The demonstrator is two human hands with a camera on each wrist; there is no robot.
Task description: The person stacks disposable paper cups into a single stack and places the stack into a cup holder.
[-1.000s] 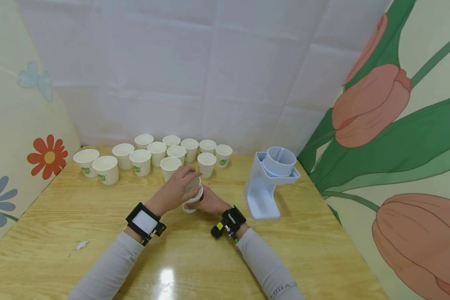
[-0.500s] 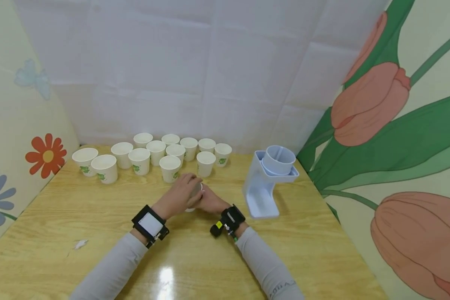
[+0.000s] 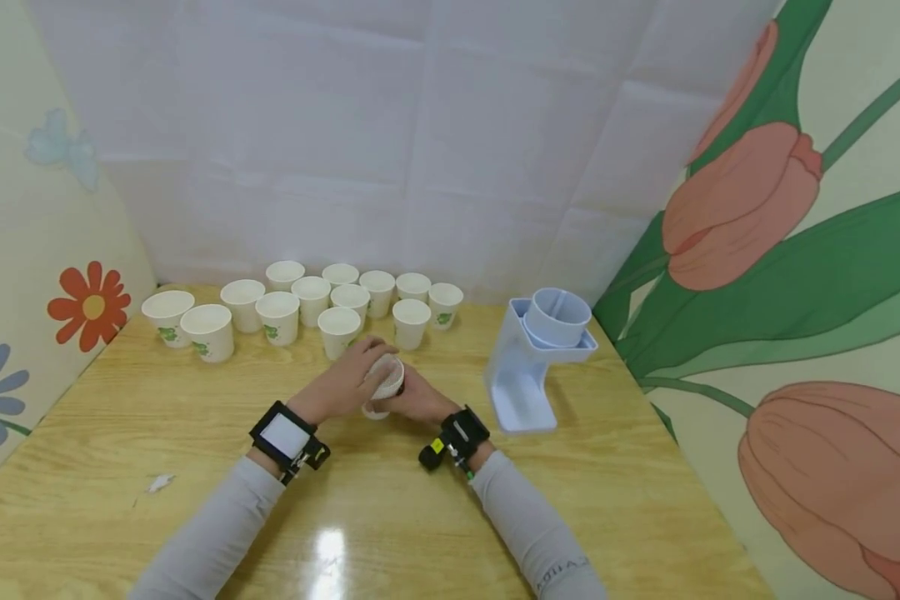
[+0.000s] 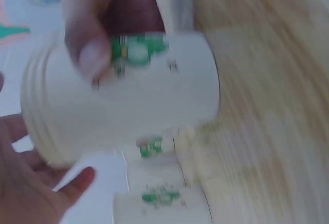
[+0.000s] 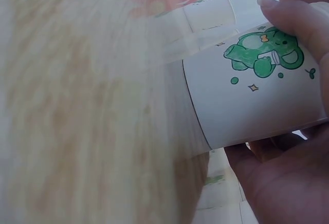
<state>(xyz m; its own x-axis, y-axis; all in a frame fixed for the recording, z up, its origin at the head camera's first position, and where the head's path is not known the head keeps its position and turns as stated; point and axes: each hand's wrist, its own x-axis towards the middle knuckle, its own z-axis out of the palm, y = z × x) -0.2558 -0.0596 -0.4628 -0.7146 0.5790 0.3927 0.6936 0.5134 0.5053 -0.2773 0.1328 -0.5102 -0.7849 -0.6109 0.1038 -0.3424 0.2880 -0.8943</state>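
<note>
Drawing back, the left hand (image 3: 337,385) uncovers the mouth of the stack (image 4: 133,100) it hid half a second ago; its fingers look loose, contact unclear. Right hand (image 3: 422,397) grasps the stack, between both hands. Bunched rims suggest nested cups, probably well seated. Tight beyond: standing cups (image 3: 277,318) close behind the left fingers. Room nearer the sleeves (image 3: 210,525), and rightward until the stand (image 3: 523,404).

A held cup (image 3: 392,381) blocks mid-frame; standing cups (image 3: 279,323) crowd the left and just above. Room to pass runs between these and the blue stand (image 3: 525,383) at centre right, and over the surface (image 3: 390,525) at bottom centre, between the sleeves (image 3: 206,537).
</note>
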